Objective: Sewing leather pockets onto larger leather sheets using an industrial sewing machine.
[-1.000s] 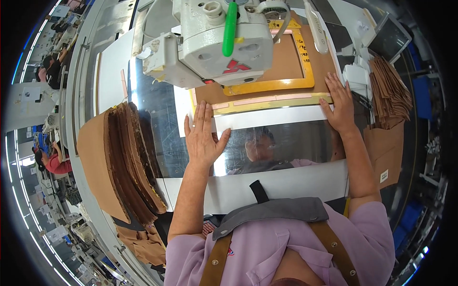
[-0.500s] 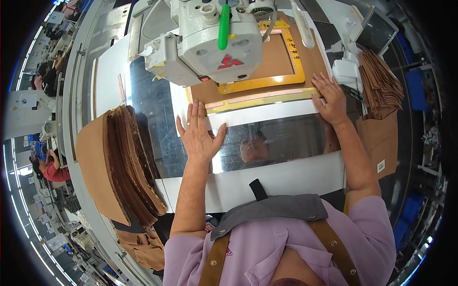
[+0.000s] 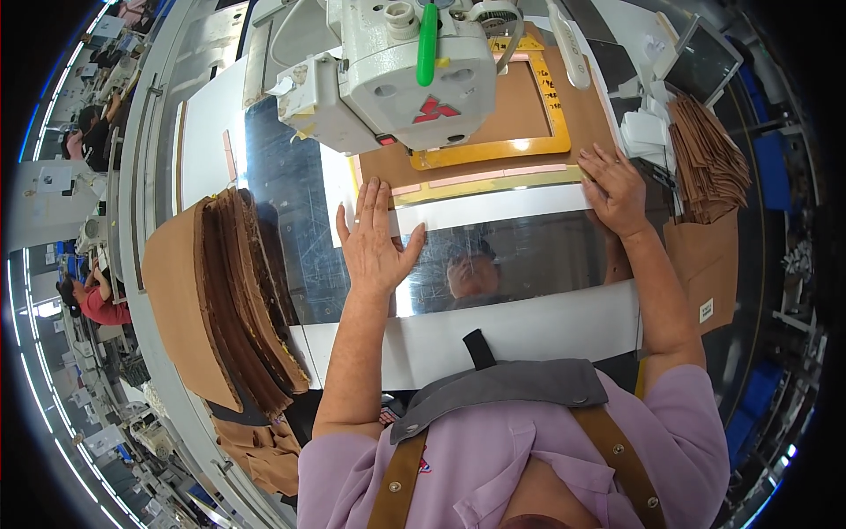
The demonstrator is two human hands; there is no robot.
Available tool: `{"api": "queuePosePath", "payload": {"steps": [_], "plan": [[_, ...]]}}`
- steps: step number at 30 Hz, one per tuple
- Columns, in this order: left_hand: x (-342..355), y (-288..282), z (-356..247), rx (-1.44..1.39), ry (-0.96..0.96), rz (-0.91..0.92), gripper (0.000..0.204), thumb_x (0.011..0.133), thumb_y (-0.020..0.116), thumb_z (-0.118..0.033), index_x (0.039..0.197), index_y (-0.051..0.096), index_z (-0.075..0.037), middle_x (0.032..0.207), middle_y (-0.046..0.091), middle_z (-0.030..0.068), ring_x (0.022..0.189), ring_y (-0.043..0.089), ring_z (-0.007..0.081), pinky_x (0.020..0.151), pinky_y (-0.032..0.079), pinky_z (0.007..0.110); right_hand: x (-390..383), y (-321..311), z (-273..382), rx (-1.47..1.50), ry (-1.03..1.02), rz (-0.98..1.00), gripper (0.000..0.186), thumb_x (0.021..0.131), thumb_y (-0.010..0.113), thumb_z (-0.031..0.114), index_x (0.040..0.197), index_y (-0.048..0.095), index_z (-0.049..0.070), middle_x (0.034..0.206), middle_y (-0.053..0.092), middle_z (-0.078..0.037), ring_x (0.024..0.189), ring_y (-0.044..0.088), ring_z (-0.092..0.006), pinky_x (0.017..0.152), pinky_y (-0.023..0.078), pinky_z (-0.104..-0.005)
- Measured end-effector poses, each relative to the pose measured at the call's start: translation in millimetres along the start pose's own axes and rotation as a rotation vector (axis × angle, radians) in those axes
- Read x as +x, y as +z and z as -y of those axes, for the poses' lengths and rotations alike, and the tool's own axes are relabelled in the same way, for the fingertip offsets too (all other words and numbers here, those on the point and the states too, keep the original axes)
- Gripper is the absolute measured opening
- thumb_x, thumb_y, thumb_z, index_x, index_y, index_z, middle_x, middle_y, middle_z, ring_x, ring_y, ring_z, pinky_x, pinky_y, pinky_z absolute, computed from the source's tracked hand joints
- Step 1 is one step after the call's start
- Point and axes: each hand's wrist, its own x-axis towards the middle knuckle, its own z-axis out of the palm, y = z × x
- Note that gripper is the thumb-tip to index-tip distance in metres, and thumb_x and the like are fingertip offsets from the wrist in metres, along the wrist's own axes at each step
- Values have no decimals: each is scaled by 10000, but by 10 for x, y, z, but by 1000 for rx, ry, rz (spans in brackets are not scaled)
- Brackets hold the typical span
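A brown leather panel [image 3: 592, 115] lies flat beneath the head of a sewing machine [image 3: 423, 97]. Over it sits a yellow clamp frame [image 3: 558, 132] with handwriting along one side. Pale yellow and pink strips [image 3: 493, 179] run along the panel's near edge, with a white strip [image 3: 502, 210] below them. My left hand [image 3: 374, 238] rests flat at the left end of that edge, fingers stretched out. At its right end lies my right hand [image 3: 614, 189], fingers extended over the panel's corner. Neither hand grips anything.
Curved brown leather pieces [image 3: 189, 300] are stacked to my left. Another brown stack [image 3: 705, 159] stands at right, near a small screen [image 3: 701, 60] and a white box [image 3: 646, 137]. A shiny metal plate [image 3: 520, 264] spans the table before me. Co-workers sit far left.
The view has shifted slightly, so the machine and frame appear a little to the right. Both hands stay at the panel's near edge in much the same pose.
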Motion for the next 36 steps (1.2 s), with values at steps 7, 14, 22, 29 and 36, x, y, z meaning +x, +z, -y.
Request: {"api": "queuePosePath", "payload": {"steps": [7, 14, 22, 29, 36], "plan": [[17, -52, -53, -6, 21, -44, 865, 822, 671, -476, 1546, 412, -82, 1598, 418, 154, 1515, 334, 322, 1243, 136, 545, 25, -68, 63, -87, -16, 28, 413, 939, 649, 287, 1310, 670, 107, 1424, 620, -112, 1417, 487, -339, 1206, 301, -523], [48, -56, -67, -13, 8, 42, 841, 858, 636, -522, 1546, 427, -86, 1610, 398, 172, 1514, 335, 324, 1242, 120, 569, -230, -85, -66, -92, 97, 224, 629, 989, 576, 464, 1514, 476, 134, 1604, 411, -126, 1535, 279, -350, 1230, 182, -602], [10, -22, -63, 52, -30, 17, 821, 876, 613, -518, 1544, 426, -79, 1615, 397, 160, 1518, 330, 329, 1258, 99, 539, -283, -75, -71, -36, 125, 171, 703, 975, 598, 465, 1546, 414, 98, 1613, 390, -130, 1540, 260, -355, 1227, 175, -617], [-1, -32, -83, 53, -35, -14, 846, 888, 600, -527, 1563, 383, -64, 1626, 377, 152, 1534, 288, 339, 1256, 100, 549, -315, -62, -76, -23, 139, 60, 651, 964, 617, 401, 1509, 450, 86, 1586, 434, -129, 1525, 304, -339, 1231, 204, -585], [27, -47, -111, 106, -38, 26, 868, 902, 582, -555, 1580, 349, -66, 1636, 363, 130, 1551, 256, 295, 1264, 60, 540, -323, -54, -106, -65, 151, 36, 588, 937, 636, 339, 1452, 521, 78, 1531, 511, -129, 1463, 426, -307, 1214, 254, -575]]}}
